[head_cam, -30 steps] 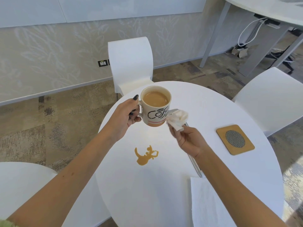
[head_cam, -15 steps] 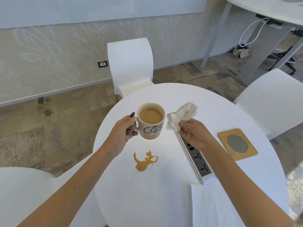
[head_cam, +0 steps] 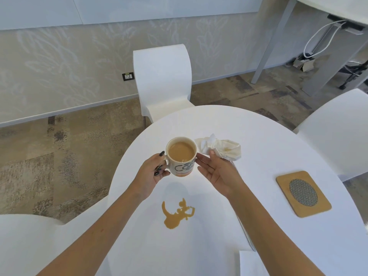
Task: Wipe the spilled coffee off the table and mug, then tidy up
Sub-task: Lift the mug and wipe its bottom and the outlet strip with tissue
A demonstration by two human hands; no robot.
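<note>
Milky coffee filling the mug (head_cam: 182,160) in left hand's (head_cam: 151,174) grip by the handle, crumpled tissue (head_cam: 223,149) under right hand's (head_cam: 217,172) thumb, fingers straight.

Both bare forearms extend from the near edge toward the far centre. The left hand (head_cam: 152,173) is curled, thumb uppermost, fingers (head_cam: 159,170) wrapped inward. The right hand (head_cam: 217,172) faces palm-left, fingers extended along the near side, thumb pinching at the far side.
</note>
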